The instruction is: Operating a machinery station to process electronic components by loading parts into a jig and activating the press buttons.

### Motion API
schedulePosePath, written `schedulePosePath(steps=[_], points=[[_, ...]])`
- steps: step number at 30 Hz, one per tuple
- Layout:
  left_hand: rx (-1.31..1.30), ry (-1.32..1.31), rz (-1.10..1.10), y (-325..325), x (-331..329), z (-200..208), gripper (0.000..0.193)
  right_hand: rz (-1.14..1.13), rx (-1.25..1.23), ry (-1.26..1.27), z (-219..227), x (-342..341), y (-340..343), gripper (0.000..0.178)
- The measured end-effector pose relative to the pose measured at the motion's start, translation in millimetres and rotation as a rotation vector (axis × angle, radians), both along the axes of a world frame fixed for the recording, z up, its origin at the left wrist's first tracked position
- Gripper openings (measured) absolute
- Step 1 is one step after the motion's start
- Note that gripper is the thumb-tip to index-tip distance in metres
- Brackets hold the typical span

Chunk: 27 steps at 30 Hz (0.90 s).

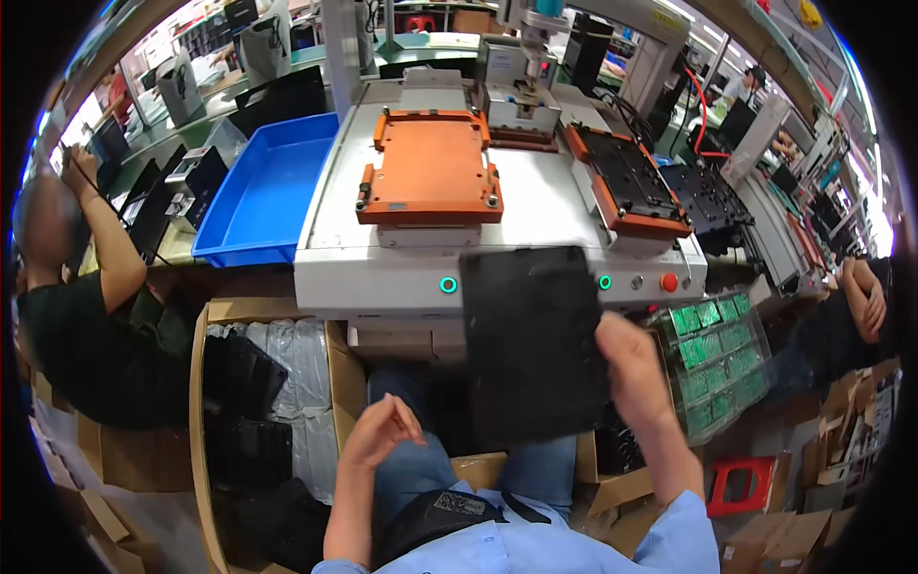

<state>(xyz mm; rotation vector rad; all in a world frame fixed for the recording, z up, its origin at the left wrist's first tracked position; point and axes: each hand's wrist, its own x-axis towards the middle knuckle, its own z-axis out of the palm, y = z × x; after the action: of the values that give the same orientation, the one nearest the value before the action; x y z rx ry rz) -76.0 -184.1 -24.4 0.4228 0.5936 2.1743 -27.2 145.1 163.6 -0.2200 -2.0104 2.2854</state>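
Observation:
My right hand (633, 368) grips the right edge of a flat black rectangular panel (531, 344), held up over my lap in front of the machine. My left hand (384, 430) hovers above my left thigh, empty, its fingers loosely bent and apart from the panel. Beyond the panel, an orange fixture (430, 167) on the white machine table (526, 196) has a bare flat bed. To its right, a second orange fixture (641, 222) carries a black panel (626, 172) with small raised details. The held panel's edges are slightly blurred.
At my left stands a cardboard box (199, 411) with black panels and wrapped grey packs. A blue tray (258, 196) lies beyond it. Green circuit boards (708, 354) sit in a clear tray at right. The machine front has lit buttons (448, 285) and a red knob (668, 282). People sit on both sides.

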Motion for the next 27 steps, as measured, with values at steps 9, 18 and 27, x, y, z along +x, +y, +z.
schedulePosePath(steps=[9, 18, 27], points=[[-0.395, -0.176, 0.541, -56.0, -25.3, -43.3, 0.024, 0.022, 0.26, 0.095, 125.6, -170.3, -6.5, 0.032], [-0.214, -0.27, 0.536, -65.3, -25.9, -56.8, 0.023, 0.07, 0.252, -0.145, 86.9, -261.0, -33.1, 0.025], [-0.17, -0.28, 0.46, -63.3, -29.1, -54.5, 0.024, 0.137, 0.094, -0.466, 53.8, -277.4, -6.1, 0.034]])
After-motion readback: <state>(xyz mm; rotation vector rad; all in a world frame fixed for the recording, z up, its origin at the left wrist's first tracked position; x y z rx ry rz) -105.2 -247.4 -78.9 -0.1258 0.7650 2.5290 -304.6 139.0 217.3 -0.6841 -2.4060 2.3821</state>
